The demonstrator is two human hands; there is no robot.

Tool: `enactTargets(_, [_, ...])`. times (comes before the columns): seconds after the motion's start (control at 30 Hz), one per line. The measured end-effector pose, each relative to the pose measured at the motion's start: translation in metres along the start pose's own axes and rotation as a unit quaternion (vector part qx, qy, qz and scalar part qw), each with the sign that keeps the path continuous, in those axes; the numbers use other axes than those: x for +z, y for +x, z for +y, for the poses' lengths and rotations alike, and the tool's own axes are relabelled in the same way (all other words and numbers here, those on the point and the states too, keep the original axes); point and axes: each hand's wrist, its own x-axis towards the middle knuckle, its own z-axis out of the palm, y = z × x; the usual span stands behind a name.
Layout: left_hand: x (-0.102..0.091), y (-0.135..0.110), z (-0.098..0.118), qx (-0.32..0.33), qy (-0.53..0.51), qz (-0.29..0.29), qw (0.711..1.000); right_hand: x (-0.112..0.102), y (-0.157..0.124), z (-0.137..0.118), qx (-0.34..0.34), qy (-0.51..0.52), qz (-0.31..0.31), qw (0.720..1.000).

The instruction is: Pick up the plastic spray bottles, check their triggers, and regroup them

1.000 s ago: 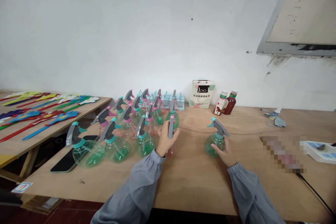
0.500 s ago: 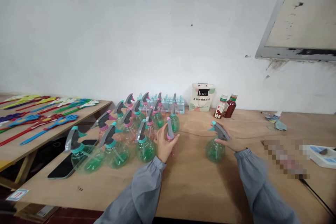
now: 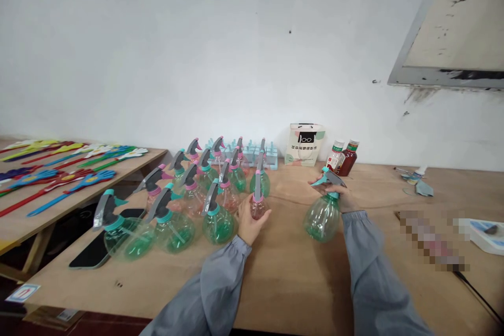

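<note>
Right grip point(image 3: 344, 200): grasping a green spray bottle point(image 3: 319, 223) high up, about its grey head and teal collar, with fingertips showing past the neck on the left.
Green spray bottle: its body lies below and to the left of that hand; the long axis leans, head to the right, base to the left. Whether the base touches the surface point(image 3: 283, 283) cannot be told.
Nearer hand: the right, in contact; the left is well apart from this bottle. That leftward slant of the base seems the relation any handling of it turns on.
Left grip point(image 3: 251, 223): curled round the body of a pink spray bottle point(image 3: 259, 208), thumb at the right, fingers at the left; how firmly cannot be told. Its long axis is near upright.
Bottle group: more spray bottles point(image 3: 217, 226), green and pink, stand in uneven rows left of and behind the left hand.
Phone: a dark phone point(image 3: 88, 257) lies at the group's left end.
Wall side: light-blue plastic pieces point(image 3: 270, 158), a printed paper bag point(image 3: 301, 155) and a dark red sauce bottle point(image 3: 348, 160).
Right end: a white tray point(image 3: 486, 241).
</note>
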Motion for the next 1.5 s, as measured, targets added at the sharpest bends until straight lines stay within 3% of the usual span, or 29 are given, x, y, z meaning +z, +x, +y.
enactTargets(0.13, [-0.002,0.001,0.001,0.002,0.003,-0.009,1.0,0.024,0.004,-0.007,0.056,0.066,-0.03,0.996])
enactTargets(0.37, [-0.004,0.003,0.002,0.014,-0.003,-0.024,1.0,0.06,0.008,0.005,0.129,0.1,-0.083,0.983])
enactTargets(0.63, [-0.003,0.004,0.002,0.012,0.001,-0.031,0.999,0.056,0.011,0.011,0.135,0.088,-0.062,0.985])
enactTargets(0.87, [-0.006,0.004,0.006,0.004,0.001,-0.035,0.999,0.066,0.011,0.012,0.12,0.088,-0.03,0.989])
enactTargets(1.07, [-0.006,0.005,0.004,0.015,-0.006,-0.04,0.999,0.073,0.006,0.007,0.127,0.093,-0.057,0.986])
enactTargets(1.2, [-0.004,0.004,0.002,0.018,-0.006,-0.043,0.999,0.077,0.005,0.004,0.098,0.092,-0.039,0.99])
enactTargets(1.4, [-0.003,0.003,0.001,0.01,-0.013,-0.037,0.999,0.077,0.006,0.008,0.148,0.103,-0.05,0.982])
enactTargets(1.5, [-0.004,0.004,0.001,0.009,-0.016,-0.04,0.999,0.08,0.003,0.006,0.14,0.1,-0.071,0.983])
